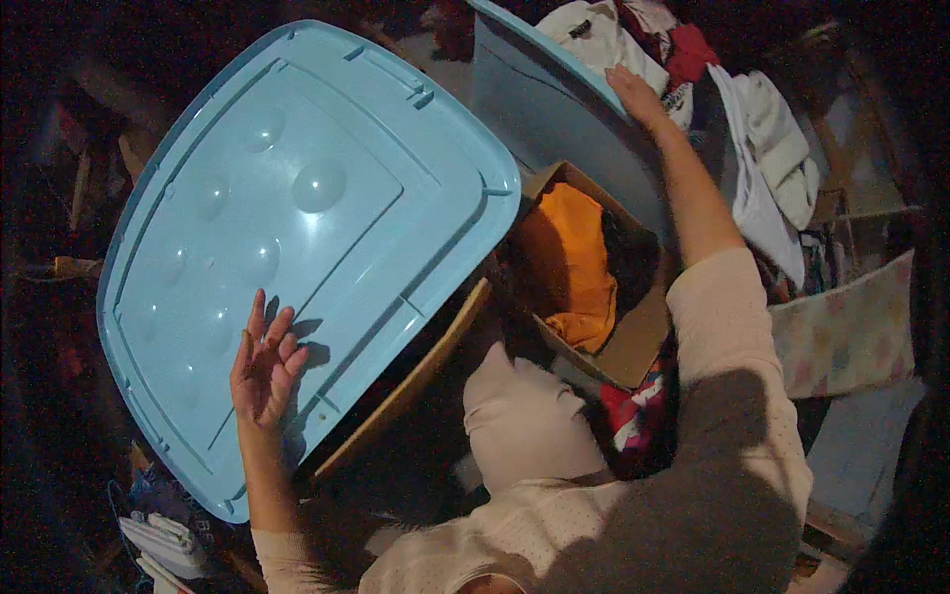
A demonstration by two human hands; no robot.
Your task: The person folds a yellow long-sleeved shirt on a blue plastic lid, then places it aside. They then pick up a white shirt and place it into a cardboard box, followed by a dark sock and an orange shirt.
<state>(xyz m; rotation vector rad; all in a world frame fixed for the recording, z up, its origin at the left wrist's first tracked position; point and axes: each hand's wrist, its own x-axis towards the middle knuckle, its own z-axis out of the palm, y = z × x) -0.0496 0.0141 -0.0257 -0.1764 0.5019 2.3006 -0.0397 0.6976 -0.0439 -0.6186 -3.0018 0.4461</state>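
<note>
A large light-blue plastic storage-bin lid lies tilted on the left, its ribbed rim facing up. My left hand is over the lid's lower edge, palm up with fingers apart, and casts a shadow on it. At the upper right, my right hand rests at the top edge of an upright blue-grey plastic panel, perhaps a bin's wall; its grip is unclear. Between lid and panel, an open cardboard box holds folded orange cloth.
White garments and a red cloth are heaped beyond the panel. A patterned cloth hangs at the right. A curved yellowish edge runs below the lid. Folded striped cloth lies at the lower left.
</note>
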